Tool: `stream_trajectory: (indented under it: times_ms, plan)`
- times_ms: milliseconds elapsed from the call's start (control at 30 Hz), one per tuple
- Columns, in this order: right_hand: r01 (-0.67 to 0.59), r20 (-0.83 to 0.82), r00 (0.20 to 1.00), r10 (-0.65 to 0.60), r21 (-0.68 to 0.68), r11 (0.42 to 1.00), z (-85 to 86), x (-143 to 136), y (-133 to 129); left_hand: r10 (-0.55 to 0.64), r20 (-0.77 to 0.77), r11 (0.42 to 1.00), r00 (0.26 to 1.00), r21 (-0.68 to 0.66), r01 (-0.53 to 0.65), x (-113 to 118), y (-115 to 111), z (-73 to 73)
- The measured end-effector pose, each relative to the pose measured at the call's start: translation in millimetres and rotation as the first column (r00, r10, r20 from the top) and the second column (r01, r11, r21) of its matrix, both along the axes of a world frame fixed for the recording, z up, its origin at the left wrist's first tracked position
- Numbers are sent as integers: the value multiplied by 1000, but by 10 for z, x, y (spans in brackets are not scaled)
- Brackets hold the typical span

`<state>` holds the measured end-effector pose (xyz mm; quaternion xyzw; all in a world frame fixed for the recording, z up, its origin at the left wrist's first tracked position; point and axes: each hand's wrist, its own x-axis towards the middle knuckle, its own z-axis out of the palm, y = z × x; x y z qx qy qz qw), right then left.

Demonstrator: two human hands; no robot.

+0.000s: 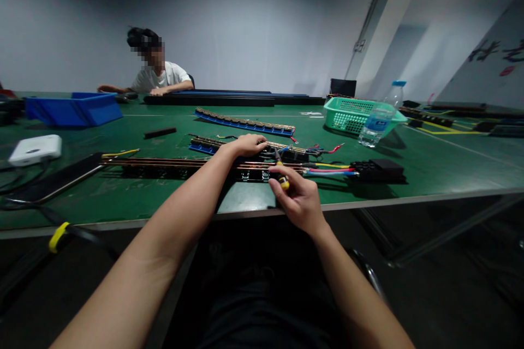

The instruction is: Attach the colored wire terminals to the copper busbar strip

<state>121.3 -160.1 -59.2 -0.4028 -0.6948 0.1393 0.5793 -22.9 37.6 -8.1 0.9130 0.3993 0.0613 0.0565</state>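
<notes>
Pliers with yellow-and-black handles (283, 180) are in my right hand (303, 199), thumb and fingers closed round the grips. Their dark jaws point away from me, over a long black strip with copper-coloured rails (176, 162) along the table's front. Just beyond it, my left hand (246, 145) lies palm down over a shorter blue-based strip (203, 145), fingers bent downward beside the jaws. What those fingers grip is hidden. Red, yellow and blue wires (331, 170) run from the long strip's right end to a black connector block (379, 170).
Another blue-based strip (245, 123) lies farther back. A green basket (347, 114) and a water bottle (376, 124) stand right; a blue bin (73, 110) and white box (36, 149) are left. A person in a white shirt (174, 74) sits across the table.
</notes>
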Motion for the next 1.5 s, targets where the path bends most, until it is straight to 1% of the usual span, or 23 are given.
stream_trajectory:
  times_ms: [33, 100, 167, 233, 333, 400, 467, 533, 633, 700, 767, 867, 933, 1000, 1100, 1233, 1400, 1500]
  plan:
    - [-7, -94, 996, 4, -30, 1000, -5, 24, 4, 0, 2, 1000, 1000, -3, 0, -2, 2, -2]
    - [-66, -272, 961, 50, -51, 997, -19, 82, 7, -7, 10, 1000, 1000, -8, 7, -7, 8, -7]
    - [-137, -344, 931, 123, -19, 990, -40, 131, -6, -14, 17, 1000, 1000, -12, 15, -10, 10, -8]
    - [-156, -294, 943, 158, 31, 987, -73, 149, -37, -16, 18, 1000, 1000, -15, 16, -9, 9, -4]
    - [-146, -120, 980, 160, 115, 983, -125, 125, -95, -12, 9, 1000, 1000, -18, 12, 0, 4, 8]
    - [-147, -49, 986, 157, 175, 974, -129, 100, -121, -6, 0, 1000, 1000, -17, 6, 5, 2, 14]
    - [-115, -64, 989, 132, 230, 966, -86, 82, -122, -6, -6, 1000, 1000, -18, 6, 7, 3, 16]
    - [-62, -145, 984, 99, 243, 968, 1, 74, -90, -12, -2, 1000, 1000, -22, 12, 4, 10, 11]
    - [-21, -293, 953, 74, 179, 984, 152, 59, 4, -17, 17, 999, 1000, -33, 17, -3, 34, -7]
    - [-9, -386, 920, 63, 138, 990, 221, 41, 72, -7, 28, 999, 1000, -40, 8, -5, 55, -20]
    - [20, -457, 888, 41, 127, 992, 254, 21, 123, 2, 37, 999, 999, -47, -1, -8, 70, -30]
    - [110, -498, 867, -23, 146, 983, 270, 19, 171, -3, 48, 999, 999, -47, 6, -17, 67, -35]
    - [170, -497, 866, -61, 177, 970, 281, 48, 206, -11, 52, 999, 999, -38, 13, -22, 50, -31]
    - [191, -493, 867, -74, 191, 963, 295, 94, 253, -10, 49, 1000, 999, -28, 11, -21, 31, -24]
    - [159, -498, 866, -54, 170, 973, 297, 156, 326, -4, 39, 1000, 999, -22, 5, -9, 18, -16]
    - [91, -468, 884, -14, 143, 986, 243, 173, 365, -13, 42, 1000, 999, -19, 14, 1, 27, -20]
    - [27, -307, 952, 2, 92, 995, 147, 175, 343, -17, 45, 1000, 999, -19, 18, -16, 27, -28]
    - [28, -141, 990, -15, 94, 995, 115, 199, 322, -17, 45, 1000, 999, -20, 18, -17, 21, -24]
